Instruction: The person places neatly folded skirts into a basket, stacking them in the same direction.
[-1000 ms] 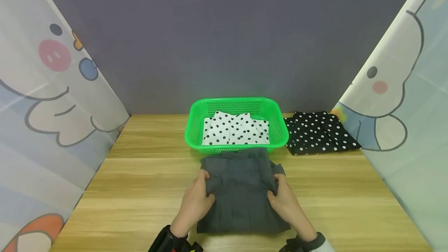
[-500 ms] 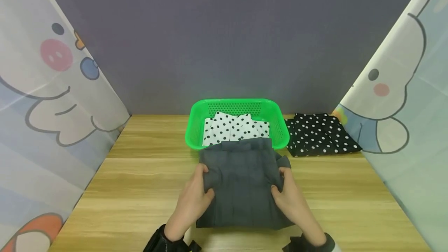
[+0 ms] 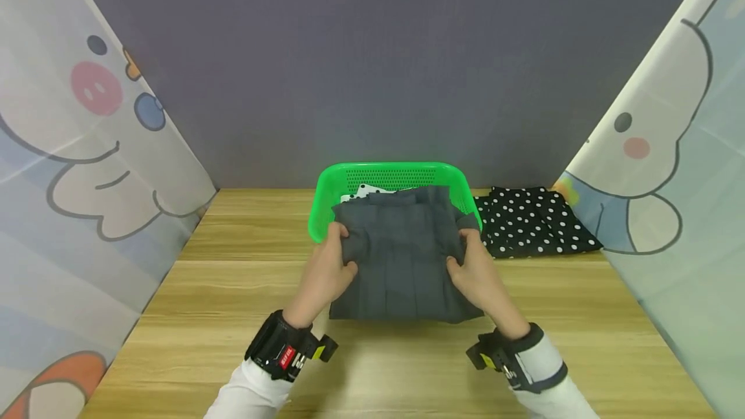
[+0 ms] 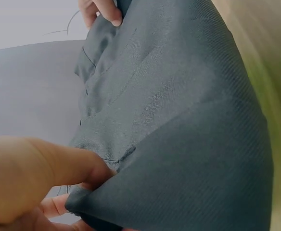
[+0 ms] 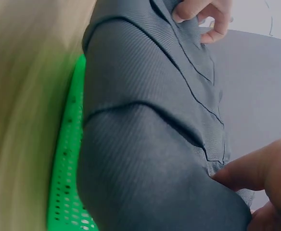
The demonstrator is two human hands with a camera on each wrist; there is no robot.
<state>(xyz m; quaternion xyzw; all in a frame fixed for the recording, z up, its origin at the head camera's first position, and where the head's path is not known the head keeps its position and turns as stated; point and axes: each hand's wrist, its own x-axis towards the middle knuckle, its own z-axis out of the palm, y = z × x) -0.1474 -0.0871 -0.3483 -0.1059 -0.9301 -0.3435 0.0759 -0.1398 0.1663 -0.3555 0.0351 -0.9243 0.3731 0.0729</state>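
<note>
Dark grey folded cloth (image 3: 401,257) is held between a person's two hands in the head view. The left hand (image 3: 327,270) pinches its left edge, and the right hand (image 3: 476,275) pinches its right edge, thumbs on top. The far part of the cloth overlaps the near side of a green plastic basket (image 3: 390,176), hiding its front rim. White fabric with black dots (image 3: 368,189) peeks out inside the basket. Just right of the basket, black fabric with white dots (image 3: 529,225) lies on a wood-grain table (image 3: 204,290). Both wrists wear black straps over white sleeves.

In the left wrist view, the left hand's thumb presses on the cloth's edge with fingers beneath; the right hand grips the far end, near the top.

In the right wrist view, the right hand's thumb rests on the cloth at lower right, and the left hand pinches the far end. The basket's perforated wall shows below the cloth.
</note>
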